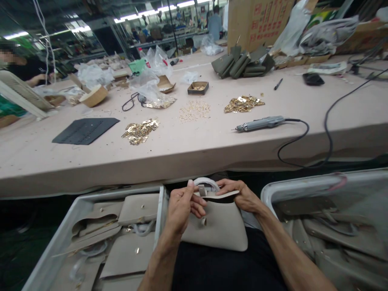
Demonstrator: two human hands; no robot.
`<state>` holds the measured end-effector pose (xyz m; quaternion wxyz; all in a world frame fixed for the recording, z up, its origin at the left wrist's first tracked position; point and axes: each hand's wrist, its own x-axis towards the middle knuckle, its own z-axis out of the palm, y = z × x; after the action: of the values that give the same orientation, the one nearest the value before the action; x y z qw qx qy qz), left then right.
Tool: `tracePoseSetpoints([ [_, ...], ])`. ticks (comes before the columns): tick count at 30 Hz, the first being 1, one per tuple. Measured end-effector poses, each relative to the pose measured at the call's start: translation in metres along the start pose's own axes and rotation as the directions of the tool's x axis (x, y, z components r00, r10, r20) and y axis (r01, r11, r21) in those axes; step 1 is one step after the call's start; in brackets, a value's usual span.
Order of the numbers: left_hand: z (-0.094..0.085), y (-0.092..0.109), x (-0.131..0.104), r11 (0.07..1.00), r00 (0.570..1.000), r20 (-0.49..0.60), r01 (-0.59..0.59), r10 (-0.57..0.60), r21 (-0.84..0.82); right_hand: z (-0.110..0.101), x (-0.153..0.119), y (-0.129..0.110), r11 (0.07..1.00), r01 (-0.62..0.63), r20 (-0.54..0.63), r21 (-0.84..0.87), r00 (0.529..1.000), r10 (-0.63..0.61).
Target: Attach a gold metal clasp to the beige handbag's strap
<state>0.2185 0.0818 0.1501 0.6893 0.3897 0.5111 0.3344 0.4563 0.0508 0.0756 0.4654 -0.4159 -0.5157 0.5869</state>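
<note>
Resting on the person's lap, a pale grey handbag (216,226) sits upright so its top edge faces both hands. Left hand (182,206) is closed, pinching the bag's handle (209,184) near a small clasp; right hand (239,196) curls over the rim, steadying it. Grey bins (91,202) of similar bags flank the knees. Beyond, the pinkish workbench (194,141) carries gold fittings (140,131), an electric screwdriver (260,123) and olive pouches (242,64).

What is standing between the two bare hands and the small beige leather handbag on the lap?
Nothing visible. The left hand and the right hand both already touch the small beige leather handbag at its top edge, by its curved handle.
</note>
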Motion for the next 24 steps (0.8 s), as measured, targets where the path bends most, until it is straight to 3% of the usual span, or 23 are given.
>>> tracePoseSetpoints([
  [4, 0.008, -0.008, 0.005, 0.995, 0.999, 0.0, 0.048, -0.048, -0.084, -0.006, 0.003, 0.012, 0.993, 0.051, 0.013, -0.106, 0.999, -0.05],
  [11, 0.005, -0.025, 0.004, 0.973, 0.998, 0.012, -0.055, 0.059, -0.223, -0.011, 0.008, 0.021, 0.997, 0.041, 0.012, -0.066, 0.999, -0.04],
  [16, 0.009, -0.033, 0.003, 0.979, 0.987, 0.006, -0.158, 0.16, -0.132, -0.012, 0.013, 0.021, 0.999, 0.035, 0.038, -0.039, 0.999, -0.033],
  [24, 0.019, -0.031, -0.004, 0.973, 0.973, -0.04, -0.228, 0.226, -0.036, -0.012, 0.019, 0.029, 1.0, -0.005, 0.025, 0.021, 1.0, 0.005],
])
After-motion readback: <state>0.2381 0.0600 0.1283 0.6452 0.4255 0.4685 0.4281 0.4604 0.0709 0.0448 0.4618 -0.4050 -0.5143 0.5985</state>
